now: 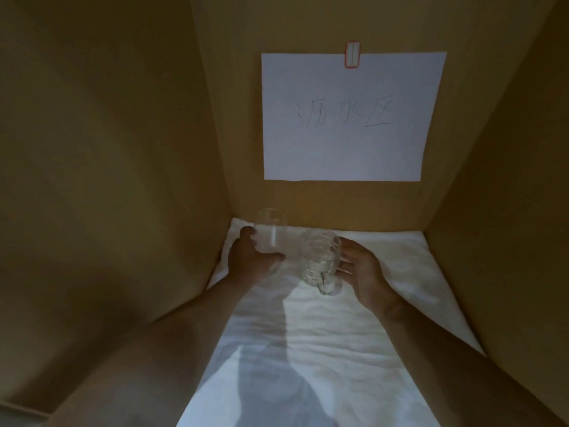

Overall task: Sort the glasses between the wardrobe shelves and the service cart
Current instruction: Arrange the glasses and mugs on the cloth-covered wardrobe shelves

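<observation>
Item 1. Wardrobe shelf (455,318), tan wooden compartment filling the frame: side panels at left and right, back panel at upper centre, floor of the shelf running from the lower centre up to the middle of the frame.

Item 2. White cloth (323,349), rumpled, laid over the shelf floor from the near edge to the back panel. Shadows of both arms fall across its lower part.

Item 3. Paper sheet (348,143), white, fixed to the back panel in the upper centre-right of the frame by a small red-edged tab (352,55) at its top edge. Faint handwritten characters cross its middle.

Item 4. Plain glass (272,231), clear, smooth-walled, left of centre, close to the back left corner of the shelf. Held upright or nearly so by the left hand (249,257): fingers curled round its left side, thumb across the lower front. Whether its base touches the cloth cannot be told.

Item 5. Patterned glass (320,260), clear, with a ribbed or dimpled wall, just right of the plain glass at mid-frame. It is tilted, its near end lower in the frame. The right hand (366,272) cradles it from the right, palm turned toward it, fingers loosely bent against its side; how firmly they close on it cannot be told.

Item 6. Both bare forearms enter from the lower edge of the frame and converge on the two glasses, which sit nearly touching.
</observation>
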{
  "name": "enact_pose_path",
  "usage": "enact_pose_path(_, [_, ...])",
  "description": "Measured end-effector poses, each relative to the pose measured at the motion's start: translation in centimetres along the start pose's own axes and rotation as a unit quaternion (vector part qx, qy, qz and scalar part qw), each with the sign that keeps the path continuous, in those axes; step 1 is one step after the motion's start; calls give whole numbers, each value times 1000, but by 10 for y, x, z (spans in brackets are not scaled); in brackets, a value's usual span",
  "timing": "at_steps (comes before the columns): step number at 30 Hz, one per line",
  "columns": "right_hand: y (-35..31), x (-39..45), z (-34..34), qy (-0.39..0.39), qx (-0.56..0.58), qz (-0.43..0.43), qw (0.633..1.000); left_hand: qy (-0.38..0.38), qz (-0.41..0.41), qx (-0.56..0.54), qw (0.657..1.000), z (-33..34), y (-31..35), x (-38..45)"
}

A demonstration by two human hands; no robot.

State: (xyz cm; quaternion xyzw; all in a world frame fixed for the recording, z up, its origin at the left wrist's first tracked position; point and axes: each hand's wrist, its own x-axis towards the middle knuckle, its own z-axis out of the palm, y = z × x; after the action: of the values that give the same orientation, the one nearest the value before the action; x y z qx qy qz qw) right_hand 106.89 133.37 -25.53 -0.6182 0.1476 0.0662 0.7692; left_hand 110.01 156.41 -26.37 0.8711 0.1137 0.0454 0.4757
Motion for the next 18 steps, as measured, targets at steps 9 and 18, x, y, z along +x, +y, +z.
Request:
enact_pose_path(9, [22, 1, 0, -31, -146, 1, 989, -54, -9, 339, 939, -43, 32, 17])
enact_pose_path(18, [13, 6, 9, -109, -172, -23, 979, -50, 134, 539, 830, -38, 56, 30])
